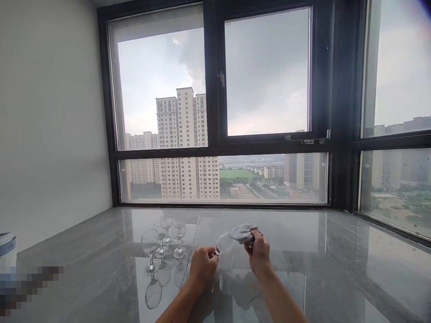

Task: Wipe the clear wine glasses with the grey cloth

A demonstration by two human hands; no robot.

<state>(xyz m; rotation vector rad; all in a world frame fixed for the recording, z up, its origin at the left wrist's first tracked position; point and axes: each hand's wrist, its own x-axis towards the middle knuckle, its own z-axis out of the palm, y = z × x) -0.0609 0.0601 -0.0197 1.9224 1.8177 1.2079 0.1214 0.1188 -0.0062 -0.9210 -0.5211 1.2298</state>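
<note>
My left hand (204, 265) is closed around the stem end of a clear wine glass (225, 241), which lies tilted in the air with its bowl toward the right. In my right hand (258, 251) is a bunched grey-white cloth (243, 233), pinched between thumb and fingers. The cloth is at the rim of the glass and hides part of it; whether some of it is inside the bowl I cannot tell. To the left of my left hand stand several clear wine glasses (151, 267), upright and grouped together on the glossy grey surface.
The grey tiled ledge (101, 264) reflects the glasses and hands. Behind it rises a dark-framed window (215, 152), with a white wall (50, 112) on the left. At the left edge are a white and blue container (7, 244) and a blurred-out patch (27, 287).
</note>
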